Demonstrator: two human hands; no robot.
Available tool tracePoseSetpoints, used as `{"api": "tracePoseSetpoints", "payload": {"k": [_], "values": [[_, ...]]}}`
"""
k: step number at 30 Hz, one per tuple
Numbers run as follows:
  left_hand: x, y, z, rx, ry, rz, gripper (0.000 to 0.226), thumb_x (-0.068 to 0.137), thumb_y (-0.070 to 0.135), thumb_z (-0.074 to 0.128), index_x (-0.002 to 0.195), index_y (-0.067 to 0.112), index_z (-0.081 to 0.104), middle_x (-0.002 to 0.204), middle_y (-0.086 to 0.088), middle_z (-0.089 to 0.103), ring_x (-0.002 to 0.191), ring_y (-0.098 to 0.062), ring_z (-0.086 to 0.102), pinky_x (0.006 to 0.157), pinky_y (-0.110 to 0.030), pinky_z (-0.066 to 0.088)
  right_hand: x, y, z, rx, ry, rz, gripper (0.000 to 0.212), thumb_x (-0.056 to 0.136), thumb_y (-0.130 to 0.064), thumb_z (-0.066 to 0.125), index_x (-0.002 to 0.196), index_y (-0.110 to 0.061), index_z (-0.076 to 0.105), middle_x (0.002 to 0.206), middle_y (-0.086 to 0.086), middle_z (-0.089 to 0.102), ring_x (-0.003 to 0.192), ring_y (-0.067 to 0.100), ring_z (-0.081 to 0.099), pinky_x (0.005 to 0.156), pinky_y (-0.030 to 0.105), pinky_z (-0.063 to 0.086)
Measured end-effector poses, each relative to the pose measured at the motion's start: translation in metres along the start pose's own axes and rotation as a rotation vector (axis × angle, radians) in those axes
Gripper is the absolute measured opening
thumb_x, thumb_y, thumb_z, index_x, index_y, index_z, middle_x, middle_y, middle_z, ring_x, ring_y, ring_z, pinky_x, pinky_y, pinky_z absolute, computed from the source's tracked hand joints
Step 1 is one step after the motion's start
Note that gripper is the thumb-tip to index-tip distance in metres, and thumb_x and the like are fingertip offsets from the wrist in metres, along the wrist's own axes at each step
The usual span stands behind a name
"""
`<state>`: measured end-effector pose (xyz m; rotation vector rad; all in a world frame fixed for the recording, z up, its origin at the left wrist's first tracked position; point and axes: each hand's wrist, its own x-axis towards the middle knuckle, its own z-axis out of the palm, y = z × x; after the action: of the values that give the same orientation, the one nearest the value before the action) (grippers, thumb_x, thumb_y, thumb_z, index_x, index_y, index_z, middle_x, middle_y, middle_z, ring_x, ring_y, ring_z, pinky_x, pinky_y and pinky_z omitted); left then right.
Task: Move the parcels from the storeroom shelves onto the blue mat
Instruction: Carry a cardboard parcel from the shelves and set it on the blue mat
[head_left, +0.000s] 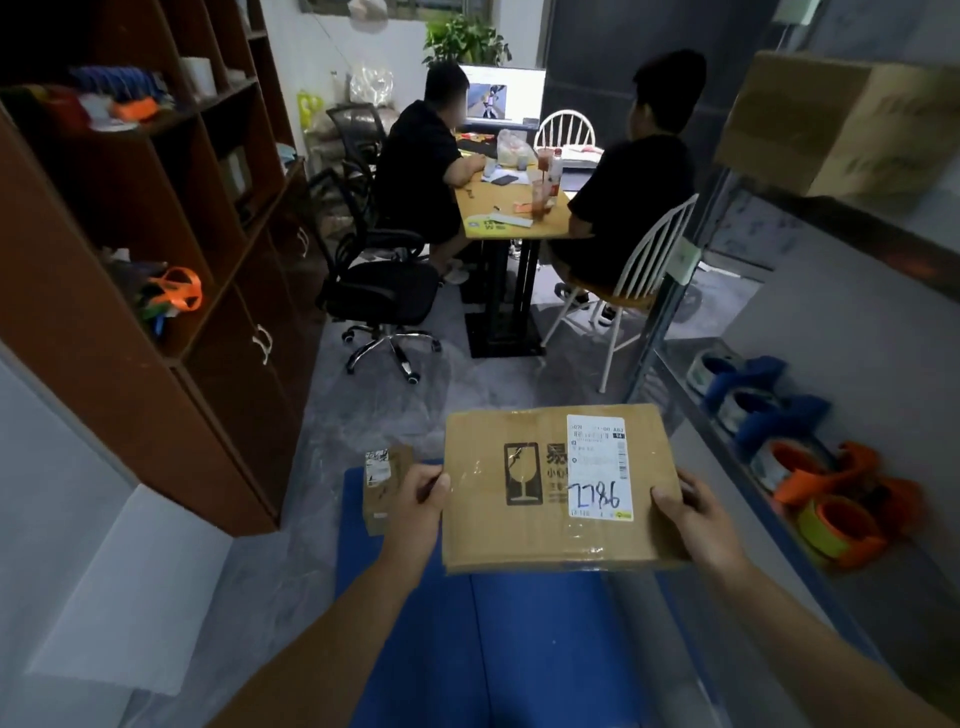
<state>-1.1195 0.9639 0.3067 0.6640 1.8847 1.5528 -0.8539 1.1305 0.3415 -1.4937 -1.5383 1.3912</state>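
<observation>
I hold a flat cardboard parcel (524, 499) with a fragile-glass print and a white label marked 2786. My left hand (418, 501) grips its left edge and my right hand (688, 512) grips its right edge. The parcel hangs in the air above the far part of the blue mat (498, 639), which lies on the floor below me. A small cardboard parcel (383, 486) lies at the mat's far left corner, just beyond my left hand. Another large cardboard box (831, 124) sits on the upper metal shelf at right.
A brown cabinet (156, 291) lines the left side. The metal shelf at right holds tape dispensers (810, 473) in blue and orange. Ahead, two people sit at a wooden table (511, 213), with an office chair (379, 296) and a white chair (623, 291). A white board (135, 587) leans at lower left.
</observation>
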Motion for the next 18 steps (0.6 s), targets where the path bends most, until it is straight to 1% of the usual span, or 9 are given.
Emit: {"api": "tracePoseSetpoints", "payload": {"k": [4, 6, 8, 9, 11, 13, 15, 17, 18], "values": [[0.038, 0.004, 0.003, -0.028, 0.012, -0.015, 0.01, 0.098, 0.016, 0.055, 0.101, 0.012, 0.064, 0.102, -0.007, 0.068, 0.097, -0.024, 0.064, 0.088, -0.04, 0.054, 0.038, -0.015, 0.015, 0.014, 0.008, -0.005, 0.048, 0.094, -0.021, 0.059, 0.139, -0.025, 0.044, 0.135, 0.005, 0.051, 0.104, 0.018, 0.05, 0.076, 0.03, 0.039], [0.054, 0.003, 0.005, -0.042, -0.012, -0.027, 0.009, 0.097, 0.014, 0.056, 0.1, 0.012, 0.065, 0.099, -0.006, 0.069, 0.096, -0.026, 0.066, 0.088, -0.043, 0.056, 0.056, -0.02, 0.019, -0.005, -0.015, -0.007, 0.049, 0.094, -0.021, 0.058, 0.141, -0.023, 0.042, 0.138, 0.008, 0.05, 0.106, 0.019, 0.05, 0.083, 0.032, 0.039], [0.067, 0.002, 0.006, -0.032, 0.011, -0.059, 0.01, 0.096, 0.014, 0.058, 0.102, 0.013, 0.066, 0.101, -0.005, 0.068, 0.099, -0.026, 0.065, 0.09, -0.041, 0.055, 0.071, -0.024, 0.023, -0.021, -0.045, 0.001, 0.049, 0.095, -0.022, 0.058, 0.141, -0.021, 0.042, 0.139, 0.01, 0.05, 0.113, 0.024, 0.052, 0.088, 0.035, 0.039], [0.075, 0.003, 0.008, -0.031, 0.032, -0.073, 0.01, 0.095, 0.014, 0.058, 0.103, 0.013, 0.066, 0.102, -0.005, 0.068, 0.1, -0.026, 0.065, 0.09, -0.04, 0.055, 0.081, -0.026, 0.025, -0.02, -0.06, -0.002, 0.049, 0.095, -0.022, 0.057, 0.142, -0.021, 0.041, 0.138, 0.01, 0.051, 0.115, 0.025, 0.052, 0.089, 0.035, 0.04], [0.089, 0.01, 0.013, -0.061, 0.057, -0.063, 0.01, 0.095, 0.011, 0.059, 0.102, 0.012, 0.066, 0.103, -0.006, 0.067, 0.098, -0.025, 0.065, 0.089, -0.042, 0.055, 0.104, -0.035, 0.032, -0.009, -0.088, -0.022, 0.048, 0.096, -0.02, 0.055, 0.142, -0.022, 0.041, 0.137, 0.009, 0.051, 0.111, 0.023, 0.052, 0.087, 0.036, 0.04], [0.103, 0.018, 0.017, -0.059, 0.08, -0.036, 0.01, 0.096, 0.008, 0.057, 0.097, 0.014, 0.066, 0.097, -0.001, 0.068, 0.093, -0.019, 0.064, 0.084, -0.036, 0.056, 0.13, -0.043, 0.041, -0.013, -0.124, -0.037, 0.047, 0.097, -0.018, 0.054, 0.142, -0.022, 0.041, 0.138, 0.008, 0.05, 0.11, 0.02, 0.049, 0.087, 0.036, 0.039], [0.116, 0.024, 0.022, -0.039, 0.102, -0.031, 0.011, 0.096, 0.005, 0.055, 0.093, 0.012, 0.063, 0.093, 0.001, 0.065, 0.087, -0.014, 0.061, 0.075, -0.025, 0.055, 0.153, -0.047, 0.047, -0.023, -0.158, -0.036, 0.047, 0.097, -0.016, 0.053, 0.142, -0.023, 0.041, 0.14, 0.007, 0.049, 0.112, 0.021, 0.049, 0.088, 0.036, 0.04], [0.132, 0.026, 0.026, -0.022, 0.127, -0.053, 0.009, 0.096, 0.004, 0.055, 0.096, 0.009, 0.062, 0.093, 0.001, 0.063, 0.086, -0.013, 0.06, 0.069, -0.018, 0.053, 0.173, -0.049, 0.05, -0.022, -0.179, -0.014, 0.046, 0.097, -0.014, 0.052, 0.141, -0.027, 0.043, 0.137, 0.005, 0.051, 0.11, 0.02, 0.05, 0.087, 0.036, 0.042], [0.14, 0.026, 0.028, -0.013, 0.123, -0.061, 0.008, 0.096, 0.004, 0.055, 0.1, 0.007, 0.062, 0.095, -0.001, 0.063, 0.088, -0.014, 0.06, 0.07, -0.019, 0.053, 0.183, -0.052, 0.051, -0.016, -0.176, -0.002, 0.046, 0.097, -0.013, 0.052, 0.139, -0.028, 0.044, 0.134, 0.004, 0.053, 0.108, 0.02, 0.051, 0.085, 0.036, 0.043]]}}
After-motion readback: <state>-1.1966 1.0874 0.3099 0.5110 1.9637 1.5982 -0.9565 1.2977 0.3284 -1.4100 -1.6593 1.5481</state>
